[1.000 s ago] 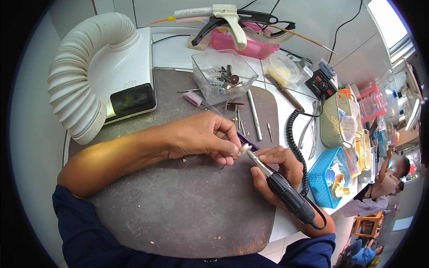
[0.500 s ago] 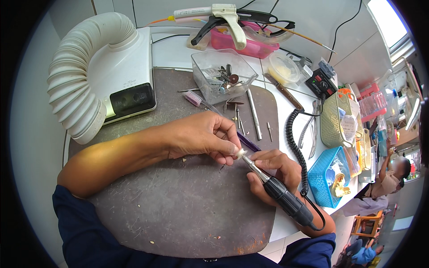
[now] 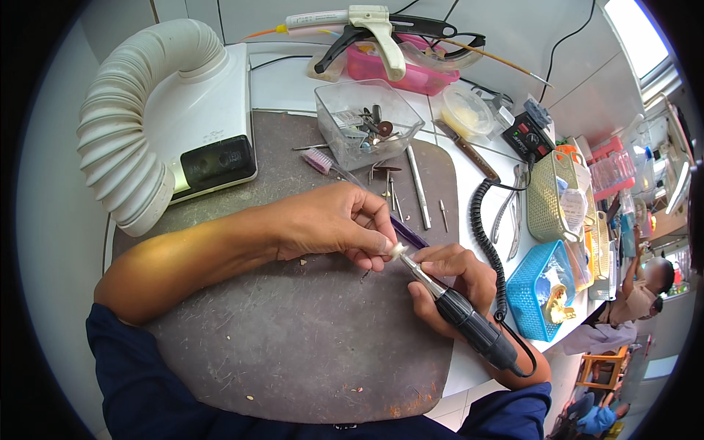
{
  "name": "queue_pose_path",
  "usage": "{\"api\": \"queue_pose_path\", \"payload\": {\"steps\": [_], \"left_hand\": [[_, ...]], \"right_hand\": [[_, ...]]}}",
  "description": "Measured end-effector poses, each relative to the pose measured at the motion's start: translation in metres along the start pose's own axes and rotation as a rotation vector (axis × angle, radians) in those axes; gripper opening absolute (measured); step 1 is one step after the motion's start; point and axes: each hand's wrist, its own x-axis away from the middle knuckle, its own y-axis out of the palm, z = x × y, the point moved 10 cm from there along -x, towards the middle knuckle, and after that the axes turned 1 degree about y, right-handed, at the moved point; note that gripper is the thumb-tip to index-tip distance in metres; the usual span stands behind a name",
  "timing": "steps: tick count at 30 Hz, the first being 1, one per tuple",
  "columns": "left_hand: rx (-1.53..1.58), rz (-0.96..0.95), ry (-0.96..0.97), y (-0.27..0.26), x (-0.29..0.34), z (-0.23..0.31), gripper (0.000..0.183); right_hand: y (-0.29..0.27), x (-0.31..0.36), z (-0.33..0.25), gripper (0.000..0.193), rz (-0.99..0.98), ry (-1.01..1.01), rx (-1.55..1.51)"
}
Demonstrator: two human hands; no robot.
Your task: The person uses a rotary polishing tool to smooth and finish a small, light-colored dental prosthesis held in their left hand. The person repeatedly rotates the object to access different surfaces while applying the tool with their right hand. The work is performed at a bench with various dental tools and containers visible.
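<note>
Between the thumb and fingers of my left hand (image 3: pixel 354 229) is a small whitish piece (image 3: pixel 398 251), perhaps a dental crown; its exact kind is too small to make out. My right hand (image 3: pixel 456 281) grips a rotary handpiece (image 3: pixel 469 320) with a black body and a silver nose. The handpiece points up and left, its tip at the whitish piece; whether they touch I cannot tell. Both hands are above a scratched dark board (image 3: pixel 308 345). Just beyond them lies a purple-handled brush (image 3: pixel 407 232), partly hidden behind my fingers.
A white machine with a ribbed hose (image 3: pixel 121 125) stands at left. Behind the hands are a clear box of burs and discs (image 3: pixel 367 150), a metal rod (image 3: pixel 418 187) and a knife (image 3: pixel 467 150). A coiled black cord (image 3: pixel 480 227) runs beside a blue basket (image 3: pixel 529 293) at right.
The handpiece and my right hand have shifted very slightly right and down. The whitish piece has moved a touch to the right, still in my left fingers.
</note>
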Motion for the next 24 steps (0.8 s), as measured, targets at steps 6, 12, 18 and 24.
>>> {"api": "queue_pose_path", "payload": {"steps": [6, 12, 18, 24], "left_hand": [[0.001, 0.002, -0.006, 0.0000, 0.0002, 0.0003, 0.016], [0.018, -0.008, 0.000, -0.0007, -0.0003, -0.0010, 0.017], [-0.003, -0.005, -0.010, -0.0004, -0.0004, -0.0005, 0.018], [-0.004, -0.002, -0.005, -0.0003, 0.0000, 0.0002, 0.019]], "right_hand": [[-0.0009, 0.0018, 0.0025, 0.025, 0.018, 0.026, -0.007], [-0.0017, 0.0018, 0.0056, 0.026, 0.022, 0.080, 0.007], [-0.0004, 0.0009, 0.0008, 0.025, 0.016, 0.015, -0.023], [-0.0005, 0.0016, 0.0022, 0.026, 0.007, 0.037, -0.002]]}}
